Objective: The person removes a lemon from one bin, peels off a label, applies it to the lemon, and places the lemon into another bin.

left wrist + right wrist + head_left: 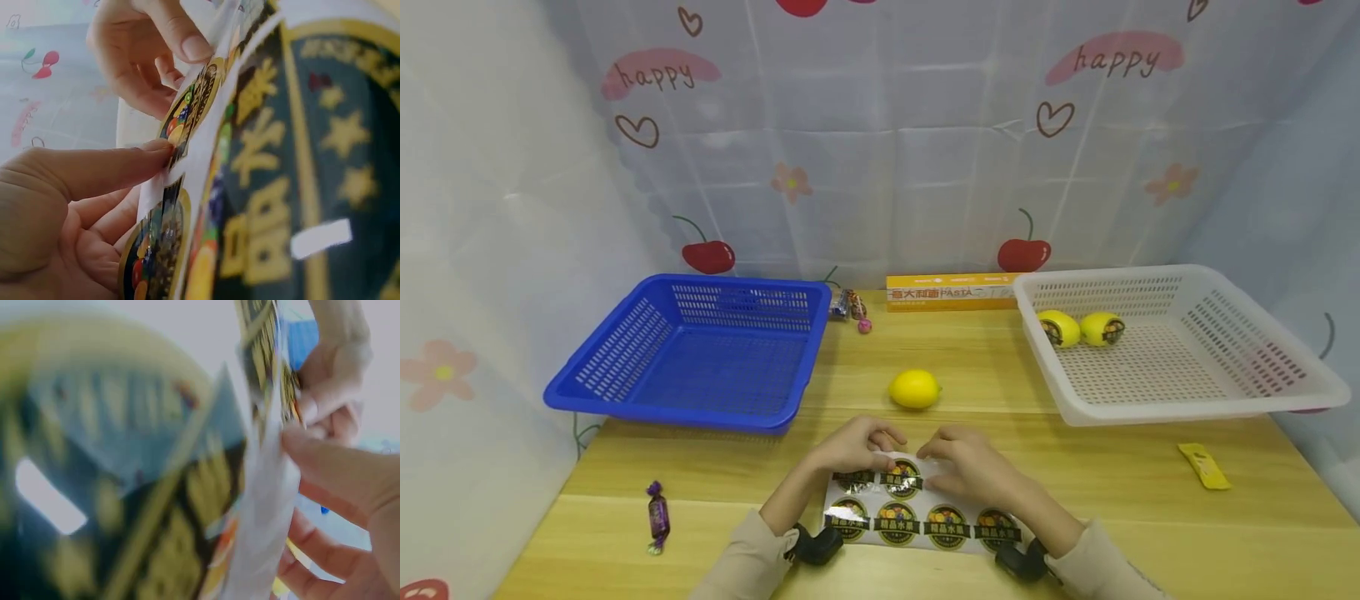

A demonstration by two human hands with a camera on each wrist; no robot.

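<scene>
Both hands hold a white sheet of round fruit stickers [897,522] by its far edge, low over the wooden table. My left hand [853,446] pinches it with the thumb on the printed face and the fingers behind, as the left wrist view shows. My right hand [973,467] pinches the edge a little to the right, its thumb [337,462] against the sheet. The stickers are black and gold with printed fruit, and the sheet bends slightly. Just beyond the hands lies a plain yellow lemon [914,389].
A blue basket [808,358] stands at the left. In the white basket [1195,408] at the right sit two lemons [1079,329] bearing round stickers. A pasta box [955,293] and some wrapped sweets [856,305] lie at the back. Purple [658,517] and yellow [1204,465] wrapped sweets lie at the sides.
</scene>
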